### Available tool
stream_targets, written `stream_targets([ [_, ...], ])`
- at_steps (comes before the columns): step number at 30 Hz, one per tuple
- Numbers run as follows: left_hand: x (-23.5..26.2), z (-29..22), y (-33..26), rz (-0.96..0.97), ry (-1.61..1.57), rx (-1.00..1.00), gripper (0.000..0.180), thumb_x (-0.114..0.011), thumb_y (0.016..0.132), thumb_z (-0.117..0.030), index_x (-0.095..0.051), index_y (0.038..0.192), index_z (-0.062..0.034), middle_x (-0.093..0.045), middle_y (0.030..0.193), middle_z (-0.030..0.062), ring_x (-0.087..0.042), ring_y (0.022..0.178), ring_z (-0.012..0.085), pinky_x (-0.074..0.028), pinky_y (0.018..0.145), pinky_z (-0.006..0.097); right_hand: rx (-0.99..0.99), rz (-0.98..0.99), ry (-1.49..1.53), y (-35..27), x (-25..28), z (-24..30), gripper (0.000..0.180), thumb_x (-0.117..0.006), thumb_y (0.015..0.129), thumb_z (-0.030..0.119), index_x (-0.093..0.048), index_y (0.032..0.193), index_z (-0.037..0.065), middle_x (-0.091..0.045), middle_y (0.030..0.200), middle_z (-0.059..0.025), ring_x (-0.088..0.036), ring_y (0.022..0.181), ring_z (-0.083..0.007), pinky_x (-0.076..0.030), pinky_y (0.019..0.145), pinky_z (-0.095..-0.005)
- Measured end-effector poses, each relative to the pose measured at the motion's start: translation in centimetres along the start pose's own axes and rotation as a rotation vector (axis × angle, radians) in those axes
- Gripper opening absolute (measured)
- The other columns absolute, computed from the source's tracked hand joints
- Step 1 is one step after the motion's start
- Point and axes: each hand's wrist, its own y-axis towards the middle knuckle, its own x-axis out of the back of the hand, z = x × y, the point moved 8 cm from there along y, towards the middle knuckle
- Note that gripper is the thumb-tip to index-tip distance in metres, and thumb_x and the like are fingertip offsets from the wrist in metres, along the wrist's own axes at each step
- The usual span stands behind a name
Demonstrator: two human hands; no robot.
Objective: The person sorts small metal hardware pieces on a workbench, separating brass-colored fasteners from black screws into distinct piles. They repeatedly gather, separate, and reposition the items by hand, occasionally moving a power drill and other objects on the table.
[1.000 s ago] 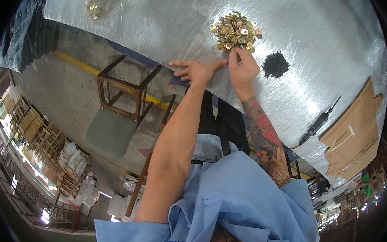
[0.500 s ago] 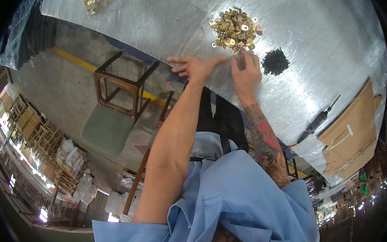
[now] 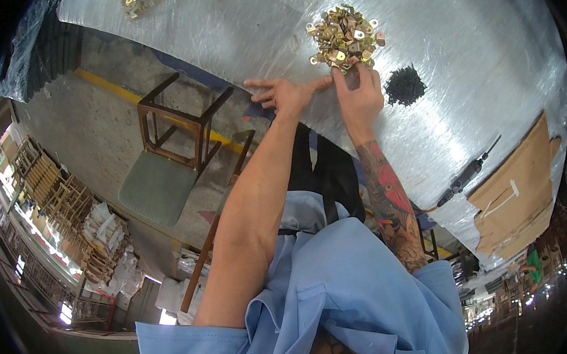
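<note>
Change: the right hand has pushed forward since a second ago, from just short of the pile of brass plates to its near edge; the left hand has stayed at the edge of the surface, its fingers now stretched toward the right hand.
Right hand: fingers bunched together and tucked into the pile's near edge; whether they grip a piece, I cannot tell.
Left hand: fingers spread and flat, holding nothing, index tip close to the right hand's knuckles.
Pile of brass plates: a loose heap of small, shiny, gold-coloured metal pieces with holes, lying on the surface straight ahead of both hands.
Black screws: a small dark heap just right of the right hand.
Surface: wrapped in shiny clear film.
Rest: a slim black tool and cardboard lie to the right; a wooden chair stands on the floor to the left.
</note>
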Motion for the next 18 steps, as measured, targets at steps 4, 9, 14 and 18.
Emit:
stream_targets([
  [4, 0.1, 0.1, 0.0, -0.008, 0.006, -0.005, 0.181, -0.103, 0.044, -0.044, 0.042, 0.14, 0.0057, 0.013, 0.151, 0.0505, -0.006, 0.147, 0.0595, -0.022, 0.119, 0.058, -0.047, -0.022, -0.017, -0.1, -0.3, -0.3, 0.035, -0.076, 0.084, 0.024, -0.07, 0.11, 0.002, -0.068, 0.105, -0.0144, -0.068, 0.093, -0.0342, -0.054, 0.078, -0.0419],
  [9, 0.2, -0.1, -0.1, 0.005, 0.034, 0.0, 0.18, -0.103, 0.044, -0.044, 0.041, 0.14, 0.0065, 0.012, 0.15, 0.0509, -0.008, 0.146, 0.0598, -0.023, 0.119, 0.057, -0.057, 0.0, 0.069, -0.8, -0.3, -0.7, 0.026, -0.073, 0.086, 0.02, -0.071, 0.105, 0.004, -0.068, 0.097, -0.0133, -0.067, 0.084, -0.0313, -0.053, 0.073, -0.0411],
  [14, 0.3, 0.0, -0.2, 0.0, 0.021, -0.019, 0.18, -0.103, 0.044, -0.044, 0.04, 0.141, 0.0068, 0.012, 0.15, 0.0511, -0.008, 0.146, 0.0599, -0.023, 0.119, 0.058, -0.143, 0.102, 0.103, -1.7, 0.2, -1.0, 0.021, -0.07, 0.087, 0.018, -0.071, 0.103, 0.003, -0.067, 0.093, -0.0131, -0.066, 0.08, -0.0308, -0.051, 0.069, -0.0415],
  [18, 0.1, 0.4, 0.4, -0.001, 0.049, 0.006, 0.18, -0.098, 0.043, -0.058, 0.037, 0.144, 0.0044, 0.005, 0.156, 0.0456, -0.004, 0.149, 0.0558, -0.004, 0.119, 0.065, -0.09, 0.079, 0.057, -1.1, 0.2, -0.3, 0.022, -0.07, 0.088, 0.019, -0.071, 0.103, 0.003, -0.067, 0.094, -0.0135, -0.066, 0.083, -0.0327, -0.052, 0.072, -0.0427],
])
